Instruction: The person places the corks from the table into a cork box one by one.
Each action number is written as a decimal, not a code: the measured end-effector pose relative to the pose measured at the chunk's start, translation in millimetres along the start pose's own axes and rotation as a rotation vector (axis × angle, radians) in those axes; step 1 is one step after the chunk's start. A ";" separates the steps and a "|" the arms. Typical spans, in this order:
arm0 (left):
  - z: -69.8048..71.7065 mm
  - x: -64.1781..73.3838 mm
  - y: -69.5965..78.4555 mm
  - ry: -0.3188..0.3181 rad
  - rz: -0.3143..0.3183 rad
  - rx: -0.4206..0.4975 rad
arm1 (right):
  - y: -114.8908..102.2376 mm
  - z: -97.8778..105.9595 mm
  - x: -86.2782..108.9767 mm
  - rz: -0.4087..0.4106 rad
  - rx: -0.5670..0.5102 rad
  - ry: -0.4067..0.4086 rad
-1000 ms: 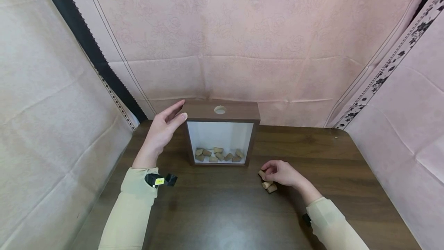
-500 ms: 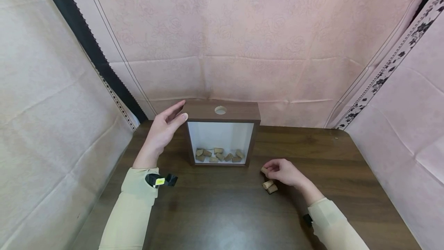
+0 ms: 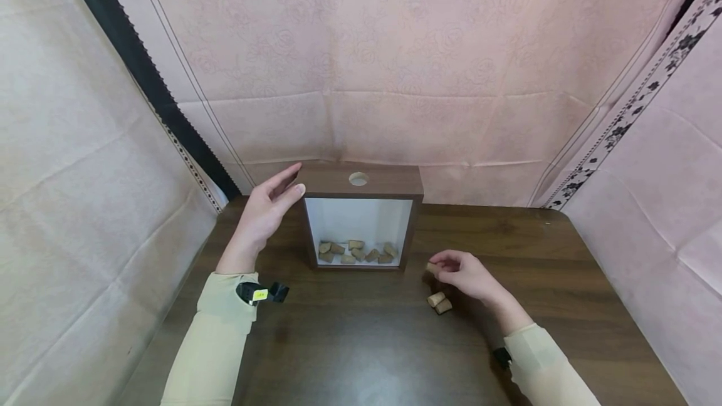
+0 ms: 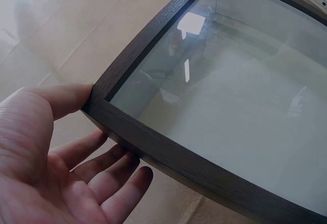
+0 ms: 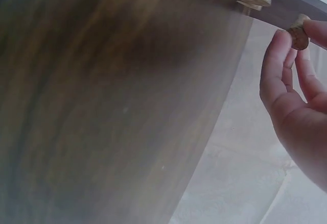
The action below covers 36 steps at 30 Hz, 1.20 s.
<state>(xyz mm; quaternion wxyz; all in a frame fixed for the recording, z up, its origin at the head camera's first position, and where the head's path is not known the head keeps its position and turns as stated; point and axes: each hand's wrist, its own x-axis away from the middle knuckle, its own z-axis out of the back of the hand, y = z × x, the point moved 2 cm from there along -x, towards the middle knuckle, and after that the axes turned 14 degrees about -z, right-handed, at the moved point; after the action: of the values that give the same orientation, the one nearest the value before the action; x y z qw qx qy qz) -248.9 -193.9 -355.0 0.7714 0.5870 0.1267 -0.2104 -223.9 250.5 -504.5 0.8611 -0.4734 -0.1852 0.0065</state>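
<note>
A brown shadow box (image 3: 389, 180) with a glazed front and a round hole in its top stands at the back of the table. My left hand (image 3: 263, 215) holds its upper left corner, thumb at the front edge; in the left wrist view the fingers touch the dark frame (image 4: 168, 151) from the side. Between the thumb and fingertips of my right hand (image 3: 467, 277) is a small cork (image 5: 299, 34), raised above the table. Two more corks (image 3: 440, 303) lie side by side just below that hand. Several corks (image 3: 357, 254) rest on the box's floor behind the glass.
The dark wooden table (image 3: 350, 343) reaches to the pale cloth (image 3: 395, 80) hanging behind it. Similar cloth walls stand at left and right. Each wrist carries a black strap device, the left one (image 3: 261, 293) with a yellow label.
My right hand has lifted one cork off the table, away from the other two, and moved slightly up and right. The left hand and the box have stayed in place.
</note>
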 end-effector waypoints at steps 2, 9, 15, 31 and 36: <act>-0.1 -0.1 0.1 0.000 0.000 0.001 | -1.6 2.0 1.6 -0.001 -0.019 0.011; -1.5 -0.8 1.0 0.001 -0.001 0.007 | -10.3 11.4 11.6 0.031 -0.139 0.056; -1.3 -0.7 1.2 0.000 0.000 0.006 | -26.8 22.0 22.3 0.119 -0.267 0.094; -0.3 0.6 -1.0 0.002 0.000 -0.002 | -96.8 43.9 53.4 0.389 -0.792 0.150; -0.2 0.9 -0.3 -0.002 0.002 0.000 | -126.1 39.2 54.3 0.489 -0.822 0.152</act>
<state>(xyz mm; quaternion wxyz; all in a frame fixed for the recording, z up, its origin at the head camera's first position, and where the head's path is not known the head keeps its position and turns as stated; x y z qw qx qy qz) -248.2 -194.0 -355.7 0.7718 0.5869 0.1253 -0.2100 -206.8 222.9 -365.5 0.5872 -0.8031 0.0078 0.1005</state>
